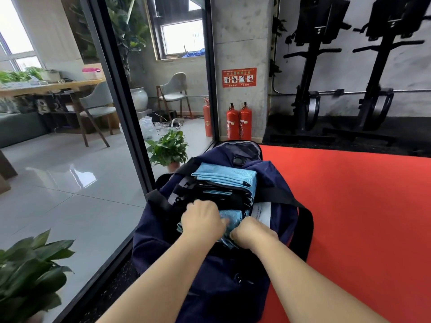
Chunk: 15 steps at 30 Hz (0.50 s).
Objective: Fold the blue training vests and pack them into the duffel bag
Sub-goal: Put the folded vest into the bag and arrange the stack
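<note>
Vest (231, 220) sits in the open bag (210, 276); left hand (201, 221) and right hand (253, 231) both clutch it. Just beyond lies a second vest (224, 176), one strap (277, 197) crossing nearby. Two extinguishers (233, 123) stand far beyond.

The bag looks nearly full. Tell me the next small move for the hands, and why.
Probably press the near blue vest down into the duffel bag. Both the left hand and right hand grip it at the near end of the opening, and a folded stack already fills the far end.
</note>
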Motion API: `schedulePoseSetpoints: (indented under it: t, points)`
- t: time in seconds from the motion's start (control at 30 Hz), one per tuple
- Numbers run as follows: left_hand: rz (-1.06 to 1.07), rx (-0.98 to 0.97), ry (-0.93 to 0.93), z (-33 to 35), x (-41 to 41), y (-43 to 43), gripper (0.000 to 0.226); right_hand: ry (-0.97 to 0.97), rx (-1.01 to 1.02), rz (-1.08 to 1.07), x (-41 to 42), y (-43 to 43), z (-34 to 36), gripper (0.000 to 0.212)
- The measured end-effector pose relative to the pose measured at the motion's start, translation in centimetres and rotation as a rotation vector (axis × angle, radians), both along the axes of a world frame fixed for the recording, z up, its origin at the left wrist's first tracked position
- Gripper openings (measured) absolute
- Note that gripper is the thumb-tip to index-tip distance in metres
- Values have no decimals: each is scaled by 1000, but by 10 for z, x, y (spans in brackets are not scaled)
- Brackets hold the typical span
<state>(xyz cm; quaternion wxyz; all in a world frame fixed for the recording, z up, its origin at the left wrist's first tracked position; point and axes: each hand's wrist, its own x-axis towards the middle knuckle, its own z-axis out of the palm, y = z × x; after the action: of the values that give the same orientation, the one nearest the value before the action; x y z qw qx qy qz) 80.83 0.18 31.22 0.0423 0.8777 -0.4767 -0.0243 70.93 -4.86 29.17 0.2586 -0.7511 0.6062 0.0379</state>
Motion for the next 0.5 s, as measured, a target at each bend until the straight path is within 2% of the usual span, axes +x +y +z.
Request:
schedulePoseSetpoints:
  t: [0.07,0.13,0.27,0.33,0.43,0.5]
  points:
    - [11,110,121,-19,5,-6,80,-32,-9,-1,-2,1,-1,34]
    - [10,175,128,-34,10,-9,95,-76,-30,-4,-4,0,-3,36]
    - [-29,208,120,-48,17,-12,94,-125,-53,-28,-9,-5,-5,40]
    - [-44,201,107,-52,19,-11,93,-186,10,-43,-10,-9,-3,39]
    - [-57,156,86,-61,17,-6,99,-383,156,-98,-8,-15,4,31]
    - [-45,120,78,-67,15,-3,103,-404,169,-69,-5,-21,7,29]
